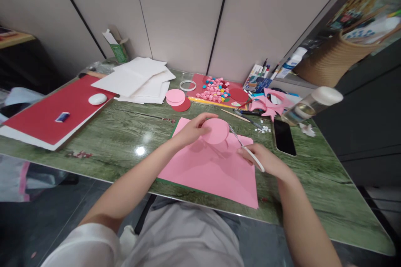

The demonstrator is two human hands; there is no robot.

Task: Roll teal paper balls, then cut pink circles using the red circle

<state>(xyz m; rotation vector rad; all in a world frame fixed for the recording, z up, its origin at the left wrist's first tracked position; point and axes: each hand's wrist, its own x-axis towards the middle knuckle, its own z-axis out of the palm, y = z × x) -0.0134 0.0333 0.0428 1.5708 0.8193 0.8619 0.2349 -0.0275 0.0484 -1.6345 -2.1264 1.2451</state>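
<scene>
My left hand point(200, 126) pinches the left edge of a pink paper circle point(216, 131), held a little above a pink sheet point(213, 175). In my right hand point(258, 156) is a pair of scissors point(254, 157) with white handles. The blades meet the circle's right edge; whether they are parted I cannot tell. A thin curl of paper seems to hang below the circle. Green shows along the pink sheet's left and near edges. Behind my left hand lie pink paper circles point(175, 96) on a red circle point(181, 104).
Red board point(59, 112) and white sheets point(138, 77) lie left. Behind are colourful pompoms point(216, 89), a yellow pencil point(216, 103), a white ring point(188, 85) and pink scraps point(269, 101). A phone point(284, 137) and a white-capped bottle point(313, 104) stand at right.
</scene>
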